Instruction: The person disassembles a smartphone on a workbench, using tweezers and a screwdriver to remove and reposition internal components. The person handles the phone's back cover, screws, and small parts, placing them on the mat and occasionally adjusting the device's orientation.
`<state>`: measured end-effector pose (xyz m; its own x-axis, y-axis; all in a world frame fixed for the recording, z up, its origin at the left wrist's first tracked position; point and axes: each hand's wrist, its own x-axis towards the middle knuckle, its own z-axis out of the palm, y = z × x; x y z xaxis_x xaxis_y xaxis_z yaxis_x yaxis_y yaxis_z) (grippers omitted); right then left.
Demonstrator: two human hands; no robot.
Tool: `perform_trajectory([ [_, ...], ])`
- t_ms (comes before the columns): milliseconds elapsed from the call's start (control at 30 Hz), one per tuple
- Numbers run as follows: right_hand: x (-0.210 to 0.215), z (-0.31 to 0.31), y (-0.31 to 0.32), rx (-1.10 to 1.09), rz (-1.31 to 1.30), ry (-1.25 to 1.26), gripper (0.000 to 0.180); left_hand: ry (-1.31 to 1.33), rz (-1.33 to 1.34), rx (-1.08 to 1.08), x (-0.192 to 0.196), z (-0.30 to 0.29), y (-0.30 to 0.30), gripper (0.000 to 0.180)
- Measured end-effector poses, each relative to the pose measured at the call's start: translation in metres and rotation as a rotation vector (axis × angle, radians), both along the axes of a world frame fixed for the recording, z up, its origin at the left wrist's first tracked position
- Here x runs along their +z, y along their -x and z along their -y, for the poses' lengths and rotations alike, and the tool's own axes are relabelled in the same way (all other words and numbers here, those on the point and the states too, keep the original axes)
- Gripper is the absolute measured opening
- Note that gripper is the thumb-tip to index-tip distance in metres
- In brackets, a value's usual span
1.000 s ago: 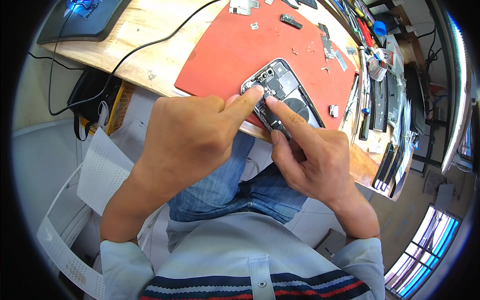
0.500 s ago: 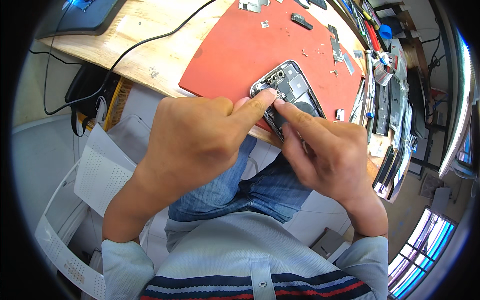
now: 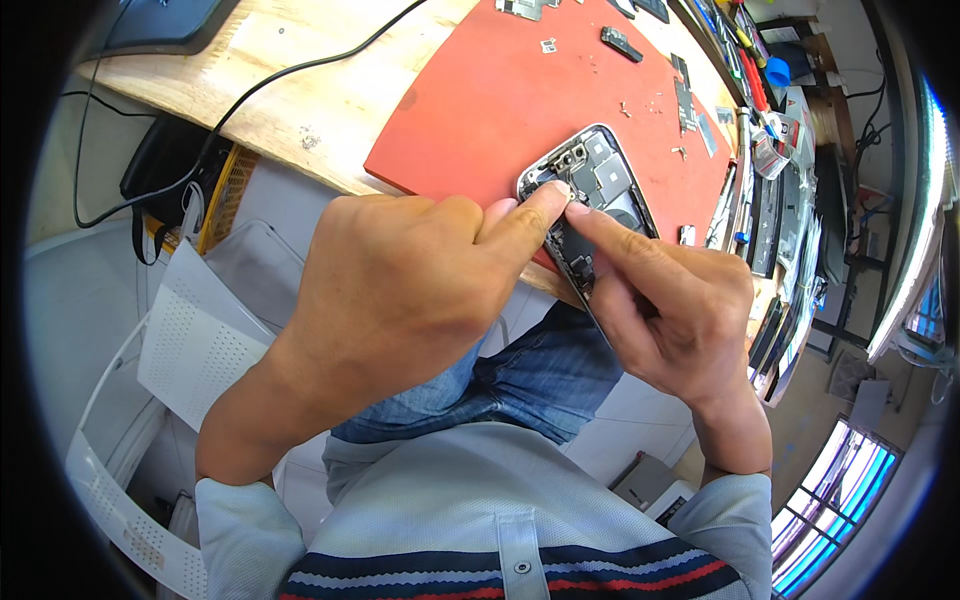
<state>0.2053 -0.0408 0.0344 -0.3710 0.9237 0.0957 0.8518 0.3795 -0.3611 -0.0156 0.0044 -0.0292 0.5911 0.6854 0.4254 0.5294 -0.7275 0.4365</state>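
An opened smartphone (image 3: 602, 172) lies tilted at the near edge of the red mat, its inner parts and camera lenses bare. My left hand (image 3: 410, 265) comes from the left with its fingers curled around the phone's near corner, its index fingertip pressed down below the lenses. From the right, my right hand (image 3: 675, 305) grips the phone's lower side, and its index fingertip presses beside the left one. The two fingertips nearly meet. Whatever small part lies beneath them is hidden.
The red mat (image 3: 460, 120) covers part of the wooden table (image 3: 270, 110), with a dark small part (image 3: 621, 43) and several screws on it. Tools (image 3: 750, 70) and flat parts crowd the right edge. A black cable (image 3: 300, 68) crosses the left; a white chair (image 3: 195, 350) stands below.
The phone and both hands have shifted slightly to the right in view, as has the mat. Both index fingertips keep pressing at the same place on the phone.
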Motion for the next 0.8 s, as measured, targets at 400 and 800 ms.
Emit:
perform_trajectory([
  [400, 0.0014, -0.0019, 0.0044, 0.048, 0.097, -0.047, 0.039, 0.017, 0.068, 0.003, -0.002, -0.0006, 0.0002, 0.051],
  [800, 0.003, -0.0037, 0.008, 0.023, 0.14, -0.01, 0.019, 0.015, 0.049, 0.019, -0.0006, 0.0019, 0.0, 0.052],
])
